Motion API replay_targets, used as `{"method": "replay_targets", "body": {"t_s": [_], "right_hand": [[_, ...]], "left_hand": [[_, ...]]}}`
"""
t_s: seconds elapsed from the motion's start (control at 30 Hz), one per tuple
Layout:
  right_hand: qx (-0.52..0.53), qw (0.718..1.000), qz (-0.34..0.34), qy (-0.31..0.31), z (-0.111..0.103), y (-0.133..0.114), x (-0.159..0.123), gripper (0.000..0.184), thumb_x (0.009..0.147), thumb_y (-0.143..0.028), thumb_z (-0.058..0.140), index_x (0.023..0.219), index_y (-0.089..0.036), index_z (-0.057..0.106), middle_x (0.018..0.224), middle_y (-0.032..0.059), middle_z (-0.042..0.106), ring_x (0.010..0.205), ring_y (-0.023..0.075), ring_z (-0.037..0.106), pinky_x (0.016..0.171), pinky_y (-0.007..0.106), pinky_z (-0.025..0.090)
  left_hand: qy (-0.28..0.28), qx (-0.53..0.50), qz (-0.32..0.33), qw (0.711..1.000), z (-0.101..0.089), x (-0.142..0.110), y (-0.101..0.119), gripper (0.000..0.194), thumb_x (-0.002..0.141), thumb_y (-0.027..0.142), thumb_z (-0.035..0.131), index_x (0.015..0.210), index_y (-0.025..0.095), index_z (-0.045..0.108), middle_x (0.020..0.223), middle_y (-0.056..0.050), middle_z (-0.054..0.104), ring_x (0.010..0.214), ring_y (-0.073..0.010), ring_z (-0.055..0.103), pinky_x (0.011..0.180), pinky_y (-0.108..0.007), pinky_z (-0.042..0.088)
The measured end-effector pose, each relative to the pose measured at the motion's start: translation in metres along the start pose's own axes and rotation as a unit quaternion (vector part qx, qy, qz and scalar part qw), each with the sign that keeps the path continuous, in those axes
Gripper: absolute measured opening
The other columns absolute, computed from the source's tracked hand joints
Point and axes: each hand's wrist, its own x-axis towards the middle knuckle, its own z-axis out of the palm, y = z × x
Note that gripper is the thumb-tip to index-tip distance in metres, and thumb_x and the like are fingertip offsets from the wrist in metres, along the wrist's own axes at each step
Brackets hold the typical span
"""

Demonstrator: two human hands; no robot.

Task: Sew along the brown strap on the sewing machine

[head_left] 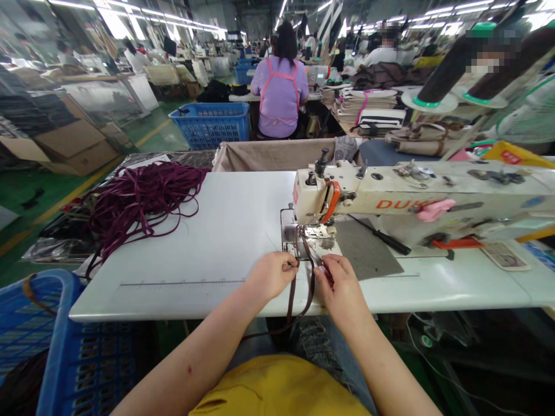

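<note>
A narrow brown strap [291, 300] runs from the needle area of a white sewing machine [407, 199] and hangs in a loop over the table's front edge. My left hand [272, 274] is closed in a pinch on this strap, just in front of the presser foot [301, 231]. Close to the loop's other side, my right hand [340, 280] has its fingers pinched together; a small shiny bit shows at the fingertips, too small to name. Whether the right fingers also touch the strap is unclear.
A tangled heap of maroon straps [147, 199] lies at the table's left end. Under the machine arm rests a black-handled tool [390, 240] on a grey sheet [368, 260]. A blue basket [65, 335] stands at lower left. A person in purple [280, 86] sits ahead.
</note>
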Motion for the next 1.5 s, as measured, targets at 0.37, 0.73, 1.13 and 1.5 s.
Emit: {"method": "replay_targets", "body": {"t_s": [0.37, 0.73, 1.13, 1.5], "right_hand": [[-0.165, 0.977, 0.048, -0.126, -0.006, -0.021, 0.002, 0.027, 0.105, -0.034, 0.057, 0.128, -0.023, 0.065, 0.113, 0.0091, 0.075, 0.091, 0.0244, 0.072, 0.080, 0.033, 0.053], [-0.231, 0.958, 0.036, -0.168, 0.000, -0.041, 0.018, 0.017, 0.103, -0.032, 0.064, 0.118, -0.025, 0.068, 0.102, 0.0063, 0.076, 0.089, 0.0225, 0.073, 0.074, 0.029, 0.048], [-0.265, 0.951, 0.020, -0.157, 0.005, -0.037, 0.025, 0.017, 0.105, -0.030, 0.059, 0.115, -0.024, 0.071, 0.099, 0.0073, 0.077, 0.087, 0.0229, 0.073, 0.072, 0.030, 0.047], [-0.141, 0.981, 0.117, -0.067, -0.013, -0.014, 0.018, 0.028, 0.103, -0.047, 0.054, 0.103, -0.022, 0.067, 0.092, 0.0066, 0.076, 0.079, 0.0231, 0.069, 0.069, 0.030, 0.044]], "left_hand": [[0.044, 0.010, 0.100, 0.994, -0.003, -0.011, -0.014, 0.025, 0.101, 0.026, 0.047, 0.091, 0.019, 0.069, 0.097, -0.007, 0.072, 0.096, -0.0239, 0.065, 0.088, -0.034, 0.047], [0.049, 0.070, 0.118, 0.989, -0.005, -0.021, -0.012, 0.024, 0.104, 0.025, 0.044, 0.088, 0.021, 0.062, 0.094, -0.007, 0.070, 0.093, -0.0237, 0.065, 0.086, -0.034, 0.048], [0.021, 0.096, 0.117, 0.988, -0.003, -0.020, -0.015, 0.023, 0.098, 0.017, 0.047, 0.081, 0.022, 0.061, 0.087, -0.005, 0.071, 0.090, -0.0225, 0.066, 0.083, -0.032, 0.048], [0.139, 0.144, -0.002, 0.980, -0.070, -0.021, -0.041, 0.031, 0.101, 0.029, 0.043, 0.098, 0.020, 0.073, 0.094, -0.008, 0.076, 0.092, -0.0252, 0.070, 0.091, -0.036, 0.054]]}}
